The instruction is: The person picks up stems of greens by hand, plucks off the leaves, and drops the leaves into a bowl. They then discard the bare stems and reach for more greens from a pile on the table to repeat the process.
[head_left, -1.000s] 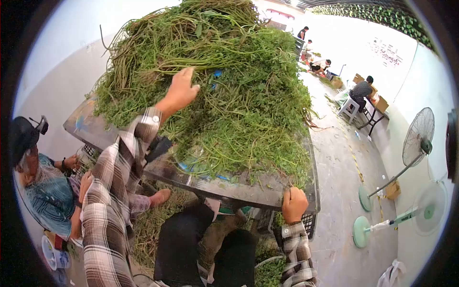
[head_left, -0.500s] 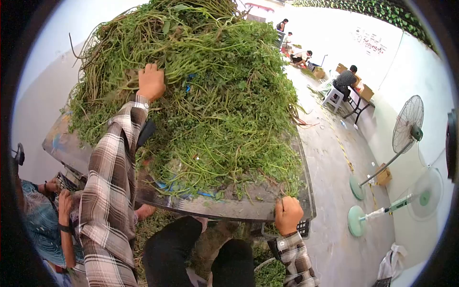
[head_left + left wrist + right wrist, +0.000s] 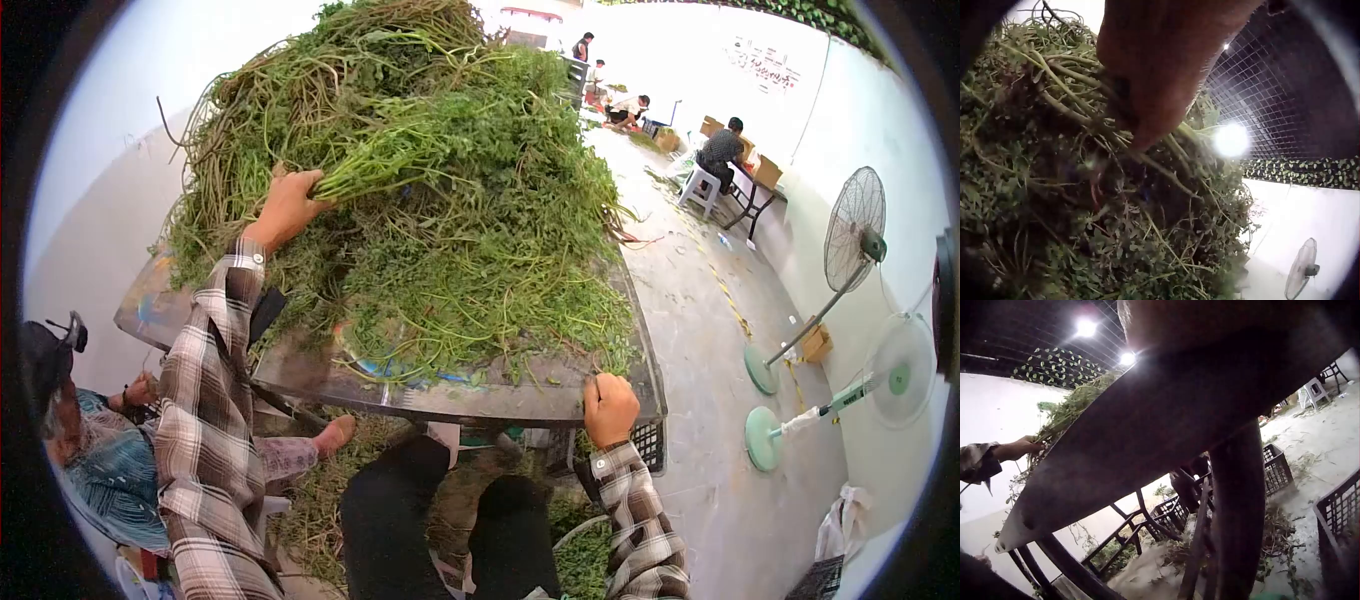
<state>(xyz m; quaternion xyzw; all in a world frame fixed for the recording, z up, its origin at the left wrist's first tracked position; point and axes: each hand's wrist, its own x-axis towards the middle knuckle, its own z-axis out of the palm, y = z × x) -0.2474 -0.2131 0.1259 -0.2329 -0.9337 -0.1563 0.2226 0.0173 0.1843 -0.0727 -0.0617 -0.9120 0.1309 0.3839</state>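
My left hand (image 3: 285, 210) grips the stem ends of a bunch of leafy green stems (image 3: 385, 165) at the left side of a big heap of greens (image 3: 480, 250). The bunch lies over the heap, its leaves pointing away to the right. In the left wrist view, the left hand (image 3: 1154, 75) hangs dark over tangled stems (image 3: 1066, 100), with its fingertips among them. At the table's front right corner, my right hand (image 3: 610, 412) rests curled on the edge of the dark table (image 3: 500, 405), beside a few loose sprigs. No fingers show below the tabletop in the right wrist view.
Another person (image 3: 105, 460) sits at the left, below the table. Black plastic crates (image 3: 1277, 469) and plant litter lie on the floor under and around it. Two standing fans (image 3: 855, 230) are at the right. Farther back, a person on a white stool (image 3: 700, 190) works at a small table.
My left hand moved left into the heap, took hold of a bunch of stems and swung it over the greens. The right hand stays curled at the table corner.
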